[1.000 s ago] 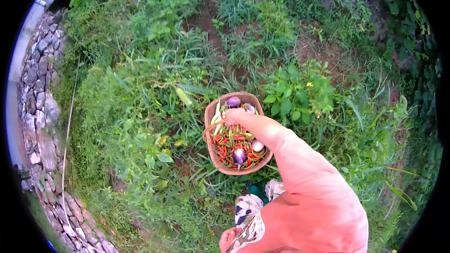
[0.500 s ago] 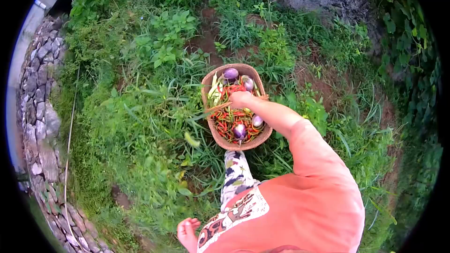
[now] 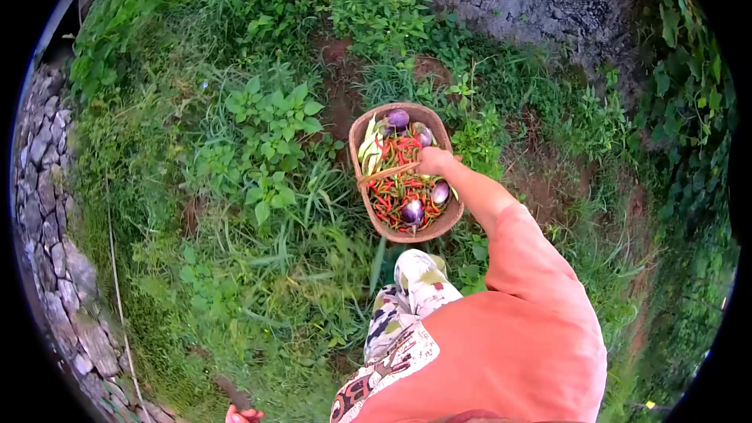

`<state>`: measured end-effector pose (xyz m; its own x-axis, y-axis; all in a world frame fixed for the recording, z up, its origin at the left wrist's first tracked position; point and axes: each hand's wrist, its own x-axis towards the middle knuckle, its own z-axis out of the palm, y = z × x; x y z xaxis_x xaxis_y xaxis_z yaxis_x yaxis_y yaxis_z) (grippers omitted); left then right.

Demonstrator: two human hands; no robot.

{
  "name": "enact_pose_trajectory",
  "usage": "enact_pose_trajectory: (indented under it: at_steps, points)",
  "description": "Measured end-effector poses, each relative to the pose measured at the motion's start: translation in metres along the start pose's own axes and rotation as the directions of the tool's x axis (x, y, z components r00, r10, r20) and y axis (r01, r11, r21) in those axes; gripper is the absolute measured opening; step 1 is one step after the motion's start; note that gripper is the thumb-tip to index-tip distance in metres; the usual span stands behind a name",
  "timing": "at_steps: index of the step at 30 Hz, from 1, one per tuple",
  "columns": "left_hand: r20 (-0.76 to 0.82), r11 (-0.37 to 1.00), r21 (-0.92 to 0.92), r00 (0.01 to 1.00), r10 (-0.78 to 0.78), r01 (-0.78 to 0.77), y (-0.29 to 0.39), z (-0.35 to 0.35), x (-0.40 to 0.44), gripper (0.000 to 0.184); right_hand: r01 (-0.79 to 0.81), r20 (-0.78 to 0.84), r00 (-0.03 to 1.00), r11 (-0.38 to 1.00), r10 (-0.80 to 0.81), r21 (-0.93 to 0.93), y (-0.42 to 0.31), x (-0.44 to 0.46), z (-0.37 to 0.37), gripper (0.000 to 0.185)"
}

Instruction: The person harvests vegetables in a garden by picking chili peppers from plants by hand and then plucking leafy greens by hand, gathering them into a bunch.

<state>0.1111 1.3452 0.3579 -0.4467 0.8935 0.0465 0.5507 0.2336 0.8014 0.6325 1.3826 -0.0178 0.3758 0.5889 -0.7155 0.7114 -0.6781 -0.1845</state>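
Note:
My right hand [image 3: 432,161] is closed round the handle [image 3: 390,172] of a woven basket [image 3: 368,211], held out in front of me. Inside the basket lie many red and green chili peppers [image 3: 401,192], several purple and pale eggplants [image 3: 413,210] and long pale green pods [image 3: 371,149] at the upper left. My left hand [image 3: 244,415] shows only in part at the bottom edge, its fingers bent by a dark, brownish elongated thing [image 3: 233,393] that I cannot make out.
Grass and leafy plants [image 3: 274,121] cover the ground, with bare soil [image 3: 338,86] beyond the basket. A stone wall [image 3: 55,243] and a thin pole or line [image 3: 119,298] run along the left. Grey ground [image 3: 540,12] lies at the upper right, beside hanging vines [image 3: 689,86].
The basket has moved up in view over the past second, and slightly right lately. My left hand has moved left and down, and a dark elongated thing now shows beside it. My legs have shifted.

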Motion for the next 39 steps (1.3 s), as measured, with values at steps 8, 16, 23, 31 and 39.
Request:
enact_pose_trajectory:
  at_steps: [8, 16, 23, 31, 39]
  points:
    - [0.062, 0.999, -0.042, 0.998, -0.021, 0.024, 0.061, 0.123, 0.051, 0.021, -0.055, -0.146, 0.986, 0.987, 0.077, 0.149, 0.073, 0.103, -0.057, 0.032]
    - [0.217, 0.997, 0.062, 0.975, -0.058, 0.045, 0.097, 0.199, 0.073, 0.016, -0.304, 0.099, 0.952, 0.94, 0.291, 0.157, 0.082, 0.171, -0.089, 0.033]
    - [0.311, 0.986, 0.051, 0.935, -0.169, 0.161, 0.121, 0.251, 0.086, 0.018, -0.275, -0.087, 0.955, 0.956, 0.285, 0.105, 0.081, 0.185, -0.04, 0.022]
    - [0.331, 0.959, 0.042, 0.901, -0.279, 0.281, 0.106, 0.255, 0.106, 0.019, -0.339, -0.091, 0.911, 0.856, 0.403, 0.39, 0.126, 0.185, -0.083, 0.018]
    - [0.43, 0.888, -0.052, 0.813, -0.393, 0.457, 0.076, 0.256, 0.098, 0.019, -0.247, -0.245, 0.905, 0.899, 0.348, 0.363, 0.154, 0.194, -0.096, 0.026]
